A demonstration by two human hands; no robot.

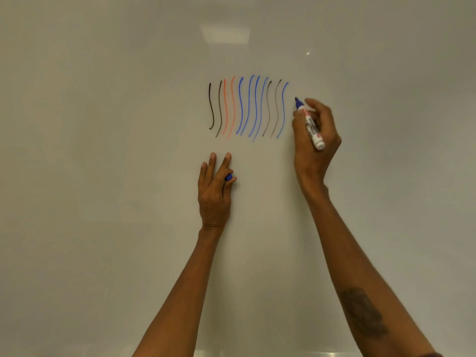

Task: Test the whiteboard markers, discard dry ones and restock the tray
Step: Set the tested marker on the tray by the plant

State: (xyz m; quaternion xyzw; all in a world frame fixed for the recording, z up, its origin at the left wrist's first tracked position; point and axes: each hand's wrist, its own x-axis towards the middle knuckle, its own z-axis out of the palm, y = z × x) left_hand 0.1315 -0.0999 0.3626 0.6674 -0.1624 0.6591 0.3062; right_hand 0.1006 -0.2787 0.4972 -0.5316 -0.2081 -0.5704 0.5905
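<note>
A whiteboard (103, 150) fills the view. Several wavy test strokes (247, 106) in black, red and blue run side by side across its middle. My right hand (315, 140) grips a white-barrelled blue marker (310, 124), uncapped, with its tip at the board just right of the last blue stroke. My left hand (215, 189) lies against the board below the strokes, some fingers stretched out, while finger and thumb pinch the blue cap (228, 177).
A pale metal strip (257, 353) shows along the bottom edge of the view. Bare board surface lies to the left, to the right and above the strokes.
</note>
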